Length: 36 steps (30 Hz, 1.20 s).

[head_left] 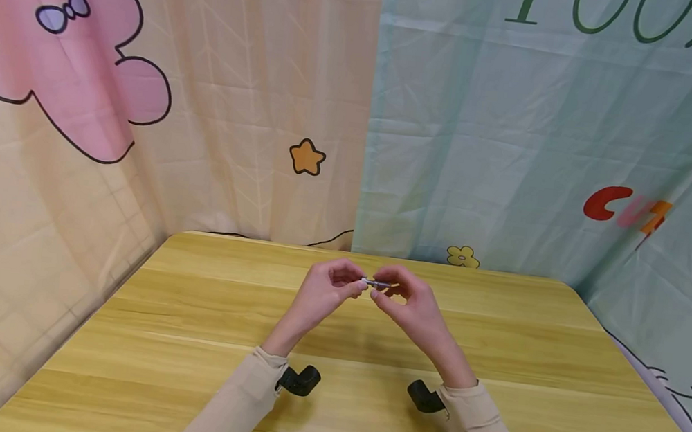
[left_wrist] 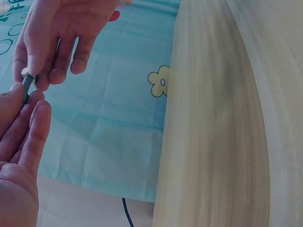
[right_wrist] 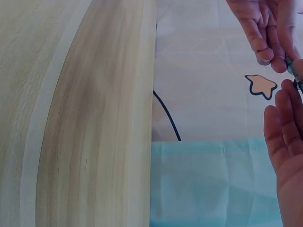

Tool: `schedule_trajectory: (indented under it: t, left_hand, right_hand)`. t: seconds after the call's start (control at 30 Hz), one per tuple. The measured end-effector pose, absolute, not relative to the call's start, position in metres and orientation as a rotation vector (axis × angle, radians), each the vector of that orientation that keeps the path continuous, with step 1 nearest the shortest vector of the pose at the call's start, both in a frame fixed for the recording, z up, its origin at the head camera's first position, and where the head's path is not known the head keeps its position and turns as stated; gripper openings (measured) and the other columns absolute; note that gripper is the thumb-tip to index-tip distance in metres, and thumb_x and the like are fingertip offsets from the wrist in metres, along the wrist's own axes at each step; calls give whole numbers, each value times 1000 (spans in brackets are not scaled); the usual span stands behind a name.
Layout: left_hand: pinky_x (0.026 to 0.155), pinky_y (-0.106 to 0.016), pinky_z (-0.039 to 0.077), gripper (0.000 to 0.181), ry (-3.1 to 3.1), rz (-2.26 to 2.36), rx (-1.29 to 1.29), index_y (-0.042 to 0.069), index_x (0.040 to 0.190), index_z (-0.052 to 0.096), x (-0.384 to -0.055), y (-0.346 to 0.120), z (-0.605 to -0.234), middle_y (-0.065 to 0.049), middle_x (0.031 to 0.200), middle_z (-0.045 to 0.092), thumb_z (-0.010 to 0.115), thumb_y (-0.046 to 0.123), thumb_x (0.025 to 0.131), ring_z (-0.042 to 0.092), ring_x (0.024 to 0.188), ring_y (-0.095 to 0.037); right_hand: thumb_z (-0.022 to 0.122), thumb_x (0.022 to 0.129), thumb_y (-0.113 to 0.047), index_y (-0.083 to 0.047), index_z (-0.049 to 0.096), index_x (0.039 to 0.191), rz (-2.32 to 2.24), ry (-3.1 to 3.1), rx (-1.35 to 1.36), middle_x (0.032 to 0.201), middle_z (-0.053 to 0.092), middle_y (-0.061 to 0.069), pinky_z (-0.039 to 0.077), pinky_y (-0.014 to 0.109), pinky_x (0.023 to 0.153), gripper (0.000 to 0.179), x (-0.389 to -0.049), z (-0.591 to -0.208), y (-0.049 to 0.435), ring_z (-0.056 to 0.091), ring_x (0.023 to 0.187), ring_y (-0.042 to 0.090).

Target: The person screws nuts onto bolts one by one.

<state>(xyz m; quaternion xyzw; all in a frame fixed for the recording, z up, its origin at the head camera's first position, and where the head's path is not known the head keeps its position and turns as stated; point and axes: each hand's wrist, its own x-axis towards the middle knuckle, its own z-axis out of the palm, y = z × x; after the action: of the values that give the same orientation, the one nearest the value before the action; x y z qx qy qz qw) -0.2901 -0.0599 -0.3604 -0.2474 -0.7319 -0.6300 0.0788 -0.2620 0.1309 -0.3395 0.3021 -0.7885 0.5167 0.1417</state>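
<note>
Both hands meet above the far middle of the table, with a small metal bolt [head_left: 379, 284] between them. My left hand [head_left: 327, 292] pinches one end between thumb and fingertips. In the left wrist view the bolt's threaded shank [left_wrist: 27, 84] shows between the two hands, with a wider, nut-like piece [left_wrist: 30, 74] right at the right fingertips. My right hand [head_left: 414, 304] has its thumb and forefinger about the other end, its remaining fingers loosely bent. In the right wrist view the bolt [right_wrist: 291, 66] is partly hidden by fingers at the right edge.
Under the hands lies a wood-grain table [head_left: 196, 341]. Printed curtains [head_left: 256, 110] hang along its back and sides. Each wrist wears a black camera mount [head_left: 300, 380] at the edge of a beige sleeve [head_left: 234, 400]. A dark cable-like line [left_wrist: 127, 211] shows beyond the table edge.
</note>
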Motion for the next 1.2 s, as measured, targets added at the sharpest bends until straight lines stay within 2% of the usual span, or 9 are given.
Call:
schedule_trajectory:
  t: [0.17,0.3,0.5,0.63,0.73,0.83,0.97,1.2]
  left_hand:
    - [70,-31,56,6,-2193,-1892,-743,5,96,70,-290,-60,-360,-7,88,70,72,6,90,66,81,-39]
    - [71,-32,56,6,-2206,-1886,-723,6,95,70,-290,-60,-360,-5,88,70,72,6,90,66,80,-37]
    - [71,-33,56,8,-2208,-1899,-713,6,97,70,-289,-59,-358,-6,88,71,73,10,90,66,80,-37]
    - [70,-33,56,9,-2219,-1881,-715,6,97,71,-288,-59,-357,-7,88,71,73,12,90,66,76,-27]
    - [70,-33,56,9,-2223,-1874,-719,6,97,70,-288,-59,-357,-7,88,71,73,12,90,66,75,-23]
    - [71,-32,56,7,-2220,-1870,-730,7,96,70,-288,-60,-358,-7,88,70,73,10,90,66,77,-25]
    - [72,-31,56,7,-2210,-1869,-742,6,96,70,-289,-60,-358,-6,88,70,72,8,90,67,80,-34]
    - [71,-32,57,6,-2203,-1874,-739,6,96,70,-288,-59,-357,-5,88,70,72,8,90,67,81,-35]
  right_hand:
    - [68,90,5,6,64,108,1460,-2290,868,102,67,16,54,43,84,19,-257,-334,129,65,95,27]
    - [67,92,2,7,65,109,1502,-2317,831,102,69,19,55,42,85,19,-260,-337,129,67,95,27]
    - [63,98,-14,-1,69,104,1566,-2374,739,91,71,11,56,33,77,16,-279,-357,134,68,85,27]
    - [60,100,-27,-6,71,98,1567,-2385,710,85,71,5,56,33,74,24,-283,-362,136,67,80,20]
    - [59,100,-33,-9,71,103,1564,-2373,708,91,71,5,55,36,77,27,-283,-363,137,66,84,19]
    - [63,98,-35,-13,69,112,1526,-2353,717,104,70,3,53,37,83,27,-283,-363,137,65,96,16]
    - [71,93,-27,-13,65,117,1490,-2303,781,112,66,0,52,41,87,28,-282,-362,136,62,104,16]
    - [72,90,-5,-4,64,113,1481,-2267,851,106,65,8,52,50,86,24,-276,-355,133,62,100,24]
